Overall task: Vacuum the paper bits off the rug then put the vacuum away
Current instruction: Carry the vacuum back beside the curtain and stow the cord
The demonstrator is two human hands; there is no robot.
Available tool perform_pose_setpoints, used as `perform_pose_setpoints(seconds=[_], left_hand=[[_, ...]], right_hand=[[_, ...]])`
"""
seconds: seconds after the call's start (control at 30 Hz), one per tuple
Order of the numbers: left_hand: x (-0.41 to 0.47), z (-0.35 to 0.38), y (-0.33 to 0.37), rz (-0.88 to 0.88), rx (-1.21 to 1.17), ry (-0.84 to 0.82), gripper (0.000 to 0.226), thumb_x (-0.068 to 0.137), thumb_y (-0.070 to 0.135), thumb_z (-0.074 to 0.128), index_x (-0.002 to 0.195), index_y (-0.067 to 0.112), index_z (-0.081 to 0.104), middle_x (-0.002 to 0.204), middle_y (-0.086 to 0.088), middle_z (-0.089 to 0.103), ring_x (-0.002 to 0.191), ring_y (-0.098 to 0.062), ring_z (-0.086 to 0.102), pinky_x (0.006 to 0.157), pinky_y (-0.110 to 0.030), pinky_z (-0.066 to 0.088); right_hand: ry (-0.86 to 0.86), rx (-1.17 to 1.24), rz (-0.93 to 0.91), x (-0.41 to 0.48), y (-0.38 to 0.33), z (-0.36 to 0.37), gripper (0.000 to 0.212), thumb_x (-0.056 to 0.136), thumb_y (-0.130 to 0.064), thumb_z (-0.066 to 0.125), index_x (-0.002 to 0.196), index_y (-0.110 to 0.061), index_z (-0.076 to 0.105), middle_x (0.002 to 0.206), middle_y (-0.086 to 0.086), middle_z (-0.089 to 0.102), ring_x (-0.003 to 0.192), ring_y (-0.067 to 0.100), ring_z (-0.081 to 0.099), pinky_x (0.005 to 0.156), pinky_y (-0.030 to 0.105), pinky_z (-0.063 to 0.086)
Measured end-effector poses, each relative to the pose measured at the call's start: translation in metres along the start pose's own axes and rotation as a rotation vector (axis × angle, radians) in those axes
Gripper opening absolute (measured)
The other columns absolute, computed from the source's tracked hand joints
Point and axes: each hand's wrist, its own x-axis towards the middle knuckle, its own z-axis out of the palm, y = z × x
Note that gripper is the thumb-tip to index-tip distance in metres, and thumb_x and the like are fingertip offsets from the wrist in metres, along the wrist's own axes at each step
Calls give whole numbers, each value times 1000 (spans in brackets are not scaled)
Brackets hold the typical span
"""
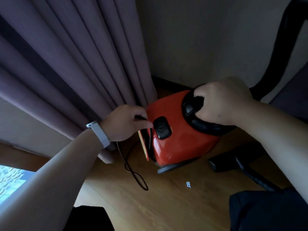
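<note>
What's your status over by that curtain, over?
Left hand pinches thin black cord; right hand grips red canister vacuum by its black handle. Cord loop trails on wooden floor. One white paper bit lies nearby.

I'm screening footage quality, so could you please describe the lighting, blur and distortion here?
Head view: dim overall, with an overexposed bright patch at lower left; the wide-angle lens fans the curtain folds; soft glare on the vacuum, its wheel motion-blurred.
</note>
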Motion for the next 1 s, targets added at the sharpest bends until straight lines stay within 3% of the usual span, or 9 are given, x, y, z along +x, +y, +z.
perform_pose_setpoints(seconds=[0.13,0.23,0.33,0.47,0.6,0.7,0.8,0.87,1.0], left_hand=[[-1,-7,-29,-65,-372,146,28,56,42,91,63,30,66,59,13,63,55,2,56,56,-17,48],[-4,-12,-43,-108,-721,194,36,49,58,87,60,28,69,52,11,59,45,3,51,45,-12,42],[-7,-9,-63,-231,-843,227,26,67,43,83,57,25,68,51,9,56,43,1,45,44,-12,35],[-8,8,-78,-411,-956,253,28,96,8,50,71,12,61,48,4,53,38,-4,40,39,-15,30],[-9,23,-77,-515,-905,200,23,100,10,46,80,6,56,50,-5,56,35,-11,44,35,-17,34],[-11,30,-64,-553,-635,102,26,99,1,45,77,8,57,50,-3,54,40,-18,43,35,-18,31],[-12,31,-42,-381,209,-169,15,97,12,47,103,13,61,78,-4,65,72,-24,60,54,-21,42],[-15,30,-21,-280,586,-313,29,100,28,45,122,11,54,109,-10,66,99,-27,63,75,-29,45],[-19,18,15,-144,716,-223,22,101,33,41,109,18,55,102,-4,64,96,-25,62,78,-35,52]], right_hand=[[0,79,-37,-5,-10,-11,17,63,-29,68,56,-18,57,54,-4,55,58,25,55,58,36,50],[45,150,-39,-9,-16,-22,17,62,-28,70,56,-17,59,53,-3,55,58,26,55,58,37,50],[62,207,28,-8,-18,-30,15,63,-26,69,56,-18,59,54,-4,55,61,25,56,61,37,49],[90,250,161,-5,-11,-31,11,63,-17,69,59,-11,61,58,5,59,62,27,57,57,39,50],[116,229,292,-1,-4,-28,14,63,-16,68,59,-8,57,58,6,57,60,26,55,54,36,46],[99,201,413,2,1,-22,14,63,-20,70,69,-9,63,64,4,60,63,23,55,59,31,47],[95,167,527,6,7,-18,18,63,-24,69,75,-11,65,64,1,58,65,31,56,59,32,47],[111,149,575,9,13,-18,17,64,-25,68,76,-13,65,66,1,57,70,32,56,62,32,46],[143,154,570,11,19,-13,12,66,-20,64,73,-11,62,65,5,58,62,29,53,58,31,47]])
